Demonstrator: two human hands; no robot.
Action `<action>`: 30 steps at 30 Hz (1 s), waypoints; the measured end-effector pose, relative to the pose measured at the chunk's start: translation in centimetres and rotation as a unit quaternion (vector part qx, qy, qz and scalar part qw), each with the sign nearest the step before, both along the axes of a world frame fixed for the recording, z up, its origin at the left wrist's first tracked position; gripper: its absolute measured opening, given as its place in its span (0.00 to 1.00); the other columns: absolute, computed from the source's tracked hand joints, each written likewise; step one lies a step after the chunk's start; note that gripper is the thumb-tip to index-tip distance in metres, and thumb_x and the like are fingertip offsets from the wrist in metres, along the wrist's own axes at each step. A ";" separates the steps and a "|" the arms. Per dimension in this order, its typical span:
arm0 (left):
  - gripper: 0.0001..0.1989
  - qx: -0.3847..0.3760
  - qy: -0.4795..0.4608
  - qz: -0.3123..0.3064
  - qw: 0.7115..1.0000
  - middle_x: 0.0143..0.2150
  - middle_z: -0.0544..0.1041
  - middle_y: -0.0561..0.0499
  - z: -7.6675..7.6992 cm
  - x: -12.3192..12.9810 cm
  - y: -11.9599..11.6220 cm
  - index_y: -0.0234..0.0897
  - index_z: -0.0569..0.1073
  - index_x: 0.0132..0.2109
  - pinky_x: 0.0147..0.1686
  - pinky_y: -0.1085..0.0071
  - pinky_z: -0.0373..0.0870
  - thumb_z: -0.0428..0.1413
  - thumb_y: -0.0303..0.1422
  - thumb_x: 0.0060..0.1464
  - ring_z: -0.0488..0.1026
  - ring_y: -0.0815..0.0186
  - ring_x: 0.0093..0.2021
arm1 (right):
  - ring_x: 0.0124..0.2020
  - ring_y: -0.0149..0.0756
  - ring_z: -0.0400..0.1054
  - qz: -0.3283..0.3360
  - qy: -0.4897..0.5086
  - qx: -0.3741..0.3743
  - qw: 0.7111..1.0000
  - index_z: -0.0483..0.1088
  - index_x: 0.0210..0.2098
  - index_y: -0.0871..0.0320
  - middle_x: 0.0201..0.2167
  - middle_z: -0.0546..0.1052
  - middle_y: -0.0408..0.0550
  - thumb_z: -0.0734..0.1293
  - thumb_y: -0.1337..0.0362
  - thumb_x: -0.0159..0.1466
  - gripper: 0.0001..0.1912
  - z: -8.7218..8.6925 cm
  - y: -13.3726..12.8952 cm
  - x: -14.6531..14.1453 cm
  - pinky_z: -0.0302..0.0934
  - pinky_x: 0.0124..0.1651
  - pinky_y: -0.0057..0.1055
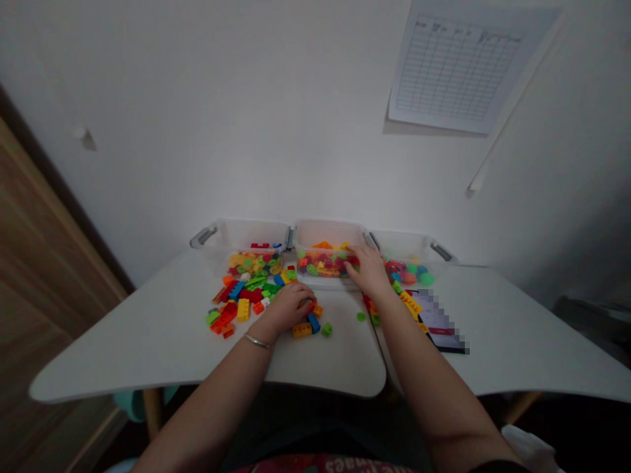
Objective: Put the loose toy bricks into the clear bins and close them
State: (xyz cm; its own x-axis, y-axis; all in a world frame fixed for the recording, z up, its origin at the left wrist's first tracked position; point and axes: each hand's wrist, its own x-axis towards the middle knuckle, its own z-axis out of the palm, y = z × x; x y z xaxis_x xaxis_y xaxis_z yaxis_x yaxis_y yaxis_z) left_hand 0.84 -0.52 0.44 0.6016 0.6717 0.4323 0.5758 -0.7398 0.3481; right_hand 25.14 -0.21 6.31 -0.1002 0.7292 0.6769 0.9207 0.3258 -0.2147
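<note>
My left hand (290, 305), with a bangle at the wrist, is low over the bricks on the table, its fingers curled round an orange-red piece that is mostly hidden. Just in front of it lie a yellow brick (302, 330), a blue brick (313, 322) and a green piece (327, 329). My right hand (365, 266) reaches to the right front edge of the middle clear bin (330, 231), which holds many small coloured pieces. Its fingers are bent over the bin's contents; whether they grip a piece is hidden.
A left bin (251, 230) and a right bin (401, 243) of coloured pieces flank the middle one. Loose bricks (243, 309) spread over the white table (162, 328). A tablet (441, 322) lies beside my right forearm. A printed sheet (458, 66) hangs on the wall.
</note>
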 end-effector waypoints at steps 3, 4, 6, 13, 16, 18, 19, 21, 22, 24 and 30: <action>0.10 -0.002 0.006 0.001 1.000 0.45 0.79 0.46 0.1 0.0 0.0 0.37 0.79 0.41 0.52 0.62 0.68 0.52 0.28 0.58 0.72 0.60 0.47 | 0.53 0.48 0.66 0.004 0.050 0.042 0.998 0.72 0.48 0.60 0.49 0.76 0.56 0.62 0.64 0.62 0.16 -0.6 -1.1 0.3 0.53 0.63 0.50; 0.10 -0.001 0.009 0.002 1.000 0.45 0.79 0.46 0.0 0.0 0.0 0.37 0.79 0.41 0.52 0.62 0.68 0.52 0.28 0.59 0.72 0.59 0.47 | 0.53 0.48 0.66 0.000 0.066 0.055 0.996 0.72 0.47 0.60 0.49 0.76 0.56 0.62 0.64 0.62 0.16 -0.9 -1.6 0.4 0.56 0.61 0.48; 0.10 0.005 0.011 0.002 1.000 0.45 0.79 0.46 -0.1 0.0 0.2 0.37 0.79 0.41 0.52 0.62 0.68 0.52 0.29 0.59 0.72 0.59 0.47 | 0.51 0.48 0.67 -0.012 0.093 0.060 0.994 0.73 0.45 0.61 0.47 0.76 0.57 0.61 0.64 0.62 0.15 -1.8 -2.7 0.7 0.59 0.58 0.46; 0.11 0.025 0.013 -0.015 1.000 0.44 0.79 0.46 -0.8 0.0 0.8 0.38 0.79 0.42 0.51 0.62 0.68 0.51 0.29 0.59 0.73 0.59 0.47 | 0.41 0.38 0.72 -0.014 0.061 -0.186 0.981 0.75 0.45 0.60 0.42 0.78 0.53 0.63 0.63 0.63 0.14 -2.0 -6.6 1.1 0.64 0.48 0.36; 0.11 0.024 0.011 -0.016 1.000 0.44 0.79 0.46 -0.8 0.0 0.8 0.38 0.79 0.42 0.51 0.62 0.68 0.51 0.29 0.60 0.73 0.59 0.47 | 0.44 0.41 0.72 -0.020 -0.031 -0.256 0.966 0.75 0.47 0.57 0.42 0.79 0.51 0.67 0.62 0.61 0.16 -0.7 -7.8 0.8 0.61 0.50 0.37; 0.11 0.022 0.010 -0.017 1.000 0.44 0.79 0.46 -0.7 0.0 0.7 0.38 0.79 0.42 0.51 0.62 0.68 0.51 0.29 0.60 0.73 0.59 0.47 | 0.44 0.41 0.73 -0.035 -0.064 -0.288 0.955 0.75 0.49 0.56 0.43 0.79 0.51 0.68 0.62 0.59 0.18 -0.1 -8.4 0.4 0.62 0.48 0.36; 0.11 0.021 0.010 -0.018 1.000 0.44 0.79 0.46 -0.6 0.1 0.7 0.37 0.79 0.42 0.51 0.62 0.68 0.51 0.29 0.60 0.73 0.59 0.47 | 0.44 0.41 0.73 -0.045 -0.075 -0.302 0.949 0.74 0.50 0.56 0.44 0.79 0.51 0.68 0.63 0.59 0.19 0.0 -8.6 0.3 0.62 0.47 0.35; 0.11 0.019 0.012 -0.018 1.000 0.44 0.79 0.46 -0.5 0.1 0.6 0.37 0.79 0.41 0.51 0.62 0.68 0.51 0.29 0.60 0.73 0.59 0.47 | 0.45 0.43 0.74 -0.067 -0.095 -0.322 0.940 0.73 0.51 0.56 0.47 0.78 0.52 0.68 0.66 0.57 0.21 -0.2 -8.7 0.1 0.63 0.45 0.35; 0.11 0.019 0.013 -0.017 1.000 0.44 0.79 0.46 -0.5 0.0 0.6 0.37 0.79 0.41 0.51 0.62 0.68 0.51 0.29 0.60 0.73 0.59 0.47 | 0.45 0.44 0.74 -0.077 -0.102 -0.328 0.936 0.73 0.52 0.55 0.49 0.77 0.53 0.68 0.67 0.57 0.22 -0.5 -8.7 0.0 0.63 0.45 0.35; 0.11 0.021 0.013 -0.014 1.000 0.44 0.79 0.46 -0.5 0.0 0.5 0.37 0.79 0.41 0.51 0.62 0.68 0.52 0.29 0.59 0.73 0.59 0.47 | 0.47 0.45 0.74 -0.080 -0.109 -0.342 0.930 0.73 0.52 0.55 0.50 0.77 0.54 0.67 0.69 0.57 0.22 -1.1 -8.6 -0.1 0.64 0.45 0.35; 0.11 0.020 0.004 -0.014 1.000 0.44 0.79 0.46 -0.7 0.0 0.7 0.37 0.79 0.42 0.52 0.61 0.67 0.51 0.29 0.59 0.73 0.59 0.47 | 0.48 0.43 0.73 -0.052 -0.097 -0.339 0.934 0.75 0.48 0.58 0.48 0.77 0.56 0.61 0.75 0.60 0.20 -2.8 -7.8 -0.9 0.63 0.48 0.33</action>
State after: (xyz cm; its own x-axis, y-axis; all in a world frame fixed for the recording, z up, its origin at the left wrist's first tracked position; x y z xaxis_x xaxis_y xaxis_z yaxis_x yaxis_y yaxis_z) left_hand 0.87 0.14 -0.27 0.6234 0.6366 0.4540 0.5569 -0.7690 0.3138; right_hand 24.22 -7.97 3.54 -0.0781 0.9964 0.0319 0.9827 0.0823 -0.1662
